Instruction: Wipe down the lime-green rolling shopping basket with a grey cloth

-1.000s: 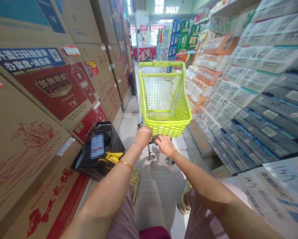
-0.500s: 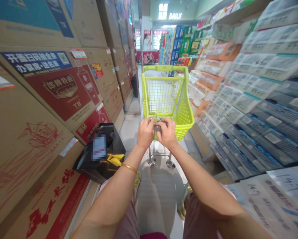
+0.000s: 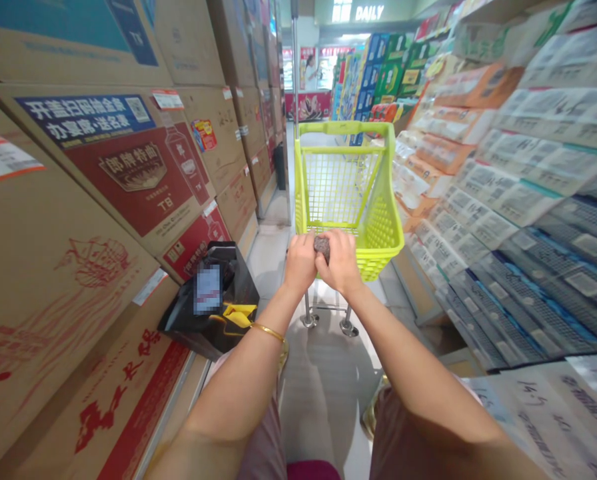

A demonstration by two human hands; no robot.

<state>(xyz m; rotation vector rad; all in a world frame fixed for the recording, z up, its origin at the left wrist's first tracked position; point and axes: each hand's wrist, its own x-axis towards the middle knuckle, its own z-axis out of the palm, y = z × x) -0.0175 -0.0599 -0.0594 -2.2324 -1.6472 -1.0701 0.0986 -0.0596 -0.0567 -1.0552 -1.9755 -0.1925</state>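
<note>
A lime-green shopping cart (image 3: pixel 397 220) with a mesh-walled basket stands in front of me on metal legs with small wheels. My left hand (image 3: pixel 301 260) is closed over the left part of its near-side handle, thumb side inward. My right hand (image 3: pixel 339 260) is wrapped round the handle just beside it. Between the two hands shows a short dark grey, speckled stretch of the handle (image 3: pixel 322 247); the rest is hidden under my fingers. No goods show in the visible part of the basket. A gold bracelet (image 3: pixel 268 331) circles my left wrist.
Stacked cardboard boxes (image 3: pixel 143 180) line the left side, with a black bag (image 3: pixel 238 273) bearing a yellow ribbon against them. Packs of tissue (image 3: pixel 533 180) slope up along the right. Ahead, the aisle floor (image 3: pixel 273 257) runs toward a distant person (image 3: pixel 310 70).
The surroundings and cart have shifted slightly right and up in view. My fingers, earlier bent loosely over the grey handle, now lie more firmly round it.
</note>
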